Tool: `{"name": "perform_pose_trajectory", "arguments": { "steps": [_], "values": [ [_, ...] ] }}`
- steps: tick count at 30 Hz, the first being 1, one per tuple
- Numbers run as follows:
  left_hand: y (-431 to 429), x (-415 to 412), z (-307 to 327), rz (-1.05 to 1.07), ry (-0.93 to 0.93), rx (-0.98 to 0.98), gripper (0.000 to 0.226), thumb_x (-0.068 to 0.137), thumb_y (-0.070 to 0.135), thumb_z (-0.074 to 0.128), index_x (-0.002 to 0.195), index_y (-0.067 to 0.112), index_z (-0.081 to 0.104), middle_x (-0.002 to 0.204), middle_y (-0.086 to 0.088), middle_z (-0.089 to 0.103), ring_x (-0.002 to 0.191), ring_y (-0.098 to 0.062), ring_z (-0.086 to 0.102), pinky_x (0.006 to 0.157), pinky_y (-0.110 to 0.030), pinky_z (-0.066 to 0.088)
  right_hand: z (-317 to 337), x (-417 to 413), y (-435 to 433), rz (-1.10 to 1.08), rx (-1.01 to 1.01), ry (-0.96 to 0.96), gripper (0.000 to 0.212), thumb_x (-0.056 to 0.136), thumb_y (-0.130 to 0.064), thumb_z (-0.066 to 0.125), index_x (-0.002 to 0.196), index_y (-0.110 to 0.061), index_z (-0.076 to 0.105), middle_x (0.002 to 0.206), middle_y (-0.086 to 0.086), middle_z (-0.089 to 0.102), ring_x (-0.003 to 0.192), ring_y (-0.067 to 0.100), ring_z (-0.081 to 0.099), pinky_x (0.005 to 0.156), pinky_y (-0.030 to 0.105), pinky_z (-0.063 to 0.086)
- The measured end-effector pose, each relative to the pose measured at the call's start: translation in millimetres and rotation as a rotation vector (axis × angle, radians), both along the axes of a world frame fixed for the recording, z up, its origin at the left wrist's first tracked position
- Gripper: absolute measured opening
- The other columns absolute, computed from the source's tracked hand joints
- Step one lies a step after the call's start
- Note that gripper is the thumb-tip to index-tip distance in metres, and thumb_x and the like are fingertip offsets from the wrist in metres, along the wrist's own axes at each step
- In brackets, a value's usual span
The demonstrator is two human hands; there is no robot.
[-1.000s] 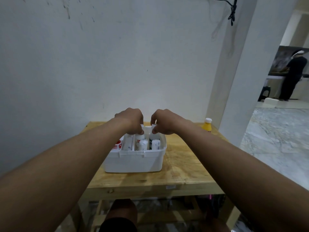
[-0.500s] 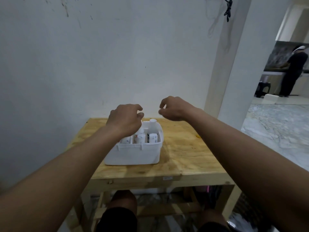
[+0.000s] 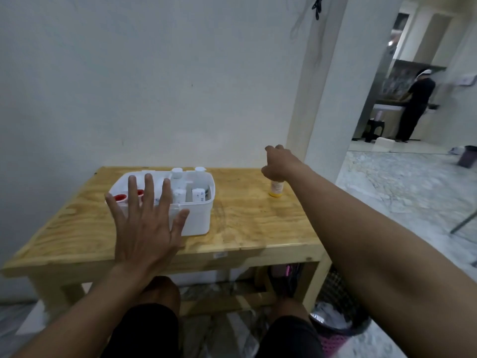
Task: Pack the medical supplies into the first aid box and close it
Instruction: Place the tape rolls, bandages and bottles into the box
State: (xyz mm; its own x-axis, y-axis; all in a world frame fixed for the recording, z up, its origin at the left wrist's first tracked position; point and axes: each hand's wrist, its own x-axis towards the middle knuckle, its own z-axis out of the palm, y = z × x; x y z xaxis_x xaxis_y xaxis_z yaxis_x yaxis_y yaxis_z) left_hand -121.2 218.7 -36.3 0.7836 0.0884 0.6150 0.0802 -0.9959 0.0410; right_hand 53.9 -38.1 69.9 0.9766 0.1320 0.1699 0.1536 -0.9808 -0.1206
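A white first aid box (image 3: pixel 198 218) stands open on the wooden table (image 3: pixel 258 228). Several white bottles (image 3: pixel 178 187) stand upright inside it, and two red-capped items (image 3: pixel 120 197) sit at its left end. My left hand (image 3: pixel 147 228) hovers flat, fingers spread, over the box's front left corner and hides part of it. A small yellow bottle (image 3: pixel 276 190) stands to the right of the box. My right hand (image 3: pixel 278 164) reaches down onto its top, fingers curled round the cap, which is hidden. No lid is in view.
The table stands against a white wall, with a pillar (image 3: pixel 320 99) at its back right corner. A mesh bin (image 3: pixel 338 324) sits on the floor under the right end. Another person (image 3: pixel 415 107) stands far off in the room to the right.
Both hands have left the box's rear rim. My right hand swung right to the yellow bottle. My left hand opened flat and drew back over the box's front.
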Motion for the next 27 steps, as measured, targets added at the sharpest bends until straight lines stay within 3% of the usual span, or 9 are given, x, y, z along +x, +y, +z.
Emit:
{"name": "perform_pose_trajectory", "arguments": {
  "steps": [3,8,11,14,18,25,27],
  "values": [
    [-1,3,-6,0.008,-0.007,0.001,0.078,0.098,0.061,0.017,0.157,0.012,0.028,0.163,-0.019,0.021,0.152,-0.041,0.007,0.114,-0.072,0.002,-10,9,-10,-0.036,-0.062,0.032,0.037,0.094,-0.015,0.05,0.13,-0.007,0.045,0.132,0.014,0.043,0.117,0.033,0.047,0.08,0.038,0.04],
    [-1,5,-9,0.009,-0.039,0.006,0.075,0.098,0.058,0.021,0.157,0.012,0.029,0.163,-0.019,0.022,0.152,-0.04,0.007,0.114,-0.071,0.002,-21,17,-20,-0.016,-0.096,0.007,0.011,0.092,-0.001,0.047,0.102,-0.005,0.049,0.12,0.015,0.048,0.086,0.029,0.052,0.071,0.035,0.041],
    [0,6,-10,0.015,-0.044,0.011,0.075,0.098,0.058,0.021,0.157,0.012,0.03,0.163,-0.019,0.023,0.152,-0.04,0.009,0.114,-0.071,0.004,-18,16,-22,-0.011,-0.115,-0.058,0.012,0.09,0.002,0.052,0.09,-0.007,0.044,0.112,0.015,0.05,0.078,0.029,0.052,0.066,0.035,0.041],
    [0,6,-10,0.012,-0.047,0.014,0.074,0.098,0.057,0.021,0.156,0.012,0.03,0.162,-0.019,0.024,0.152,-0.041,0.01,0.114,-0.072,0.003,-12,12,-21,-0.009,-0.112,-0.057,0.008,0.09,-0.001,0.054,0.097,-0.005,0.052,0.11,0.015,0.056,0.086,0.03,0.057,0.07,0.036,0.047],
    [-3,5,-7,0.005,-0.044,-0.029,0.074,0.099,0.06,0.016,0.157,0.016,0.028,0.163,-0.018,0.022,0.152,-0.04,0.007,0.113,-0.072,0.003,-4,5,-15,0.037,-0.094,-0.02,0.029,0.089,-0.006,0.055,0.118,-0.006,0.06,0.115,0.013,0.061,0.098,0.031,0.063,0.083,0.043,0.056],
    [-1,6,5,-0.002,-0.012,-0.046,0.076,0.099,0.062,0.008,0.158,0.019,0.026,0.164,-0.016,0.022,0.152,-0.04,0.007,0.113,-0.073,0.003,51,-32,14,0.212,-0.032,-0.092,0.026,0.093,-0.015,0.063,0.119,-0.014,0.066,0.126,0.01,0.059,0.106,0.028,0.059,0.076,0.032,0.046],
    [0,6,4,0.01,0.004,-0.046,0.077,0.098,0.063,0.005,0.158,0.02,0.025,0.164,-0.015,0.023,0.152,-0.04,0.007,0.113,-0.073,0.002,69,-43,25,0.247,0.002,-0.115,0.027,0.092,-0.018,0.066,0.119,-0.014,0.068,0.124,0.009,0.061,0.101,0.025,0.059,0.075,0.032,0.046]
  ]
}}
